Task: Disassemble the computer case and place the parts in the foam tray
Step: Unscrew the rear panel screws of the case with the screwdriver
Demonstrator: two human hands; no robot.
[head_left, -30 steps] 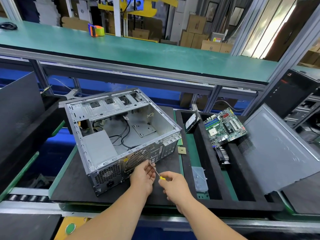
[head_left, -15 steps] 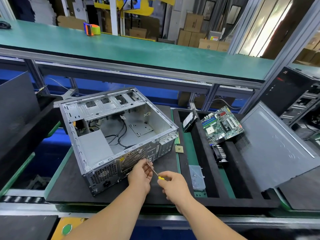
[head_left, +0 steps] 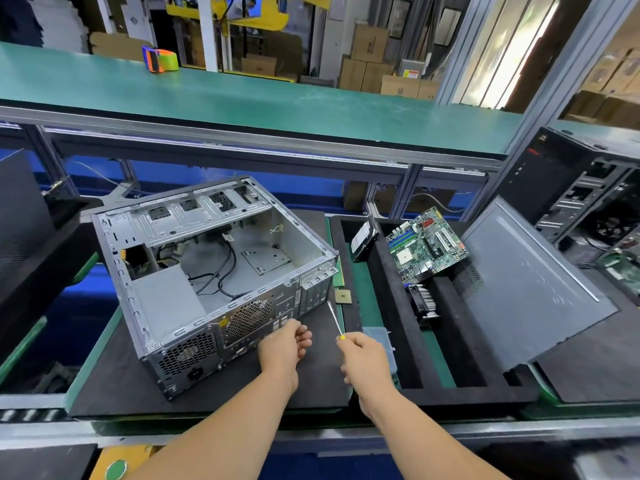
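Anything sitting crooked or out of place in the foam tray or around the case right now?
Two things stand out. The motherboard lies tilted across the foam tray, not flat in a slot. A loose CPU chip sits on the tray's edge beside the computer case, just beyond the screwdriver tip.

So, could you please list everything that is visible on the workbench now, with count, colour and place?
computer case: 1, grey metal, open, on the black mat at left
power supply: 1, grey, inside the case, near corner
foam tray: 1, black, right of the case
hard drive: 1, black, leaning in the tray's far slot
motherboard: 1, green, tilted on the tray
heatsink fan: 1, black, in the tray below the motherboard
CPU chip: 1, gold, between case and tray
side panel: 1, grey, leaning at right
tape dispenser: 1, orange and green, on the green shelf
screwdriver: 1, yellow handle, in the right hand
left hand: by the case's rear, whether it holds anything is hidden
right hand: grips the screwdriver
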